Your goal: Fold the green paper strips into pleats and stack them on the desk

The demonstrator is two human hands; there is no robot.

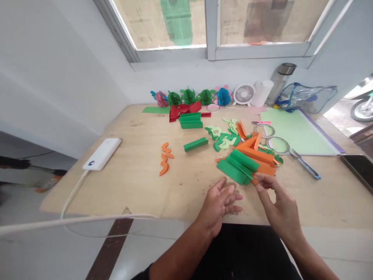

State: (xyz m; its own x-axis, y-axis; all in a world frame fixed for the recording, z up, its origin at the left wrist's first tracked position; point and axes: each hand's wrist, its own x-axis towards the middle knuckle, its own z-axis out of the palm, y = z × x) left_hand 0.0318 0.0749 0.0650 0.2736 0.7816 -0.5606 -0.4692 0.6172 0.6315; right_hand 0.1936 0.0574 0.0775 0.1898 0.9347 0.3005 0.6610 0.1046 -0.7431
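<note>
The right hand (281, 206) has its thumb and index finger at the near right corner of the pleated green paper (239, 166), right of the centre of the frame. The two fingertips come close together there, but I cannot tell if they grip the green edge, the orange beneath it, or only touch. The left hand (220, 202) is released and empty, its fingers loosely spread near the lower edge of the green paper.

For handling this paper well, it is better to take only the edge, with a light pinch, and to lift along the fold lines. A strong squeeze in the middle could flatten the ridges. The free hand could steady the opposite side, so that the orange paper (250, 151) does not slide along.

The green paper looks thin but rather stiff, with straight, parallel pleats. The orange paper lies under and behind it, in sharp, angular folds. At the centre, a narrow green strip (196, 144) is folded compactly. The light and dark green cut-outs (225, 143) are curly and flat, and the orange cut-outs (164, 167) have wavy edges. The tabletop (140, 186) shows pale wood grain.
</note>
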